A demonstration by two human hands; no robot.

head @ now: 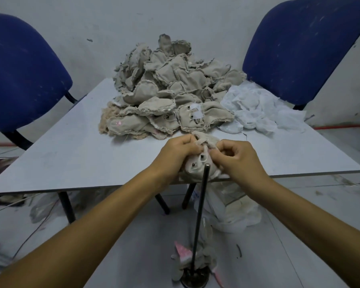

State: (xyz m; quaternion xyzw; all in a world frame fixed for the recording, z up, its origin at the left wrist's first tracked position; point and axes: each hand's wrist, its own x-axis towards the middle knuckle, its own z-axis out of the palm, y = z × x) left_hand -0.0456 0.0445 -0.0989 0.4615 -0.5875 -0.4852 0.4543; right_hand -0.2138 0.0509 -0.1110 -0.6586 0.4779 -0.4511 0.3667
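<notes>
A small beige plush toy skin (197, 163) with dark bead eyes sits at the table's front edge, gripped from both sides. My left hand (178, 151) curls round its left side. My right hand (236, 156) pinches its right side and top edge. A thin dark metal rod (201, 206) stands upright on a round base (194, 277) on the floor, its tip just in front of the toy skin. A big heap of similar beige fabric skins (166, 90) lies on the far half of the table.
The pale grey table (75, 154) stands against a white wall. White gauzy fabric (258, 109) lies to the right of the heap. Two blue chairs (23, 73) (303, 48) flank the table. Plastic bags (233, 213), scraps and wires lie on the floor.
</notes>
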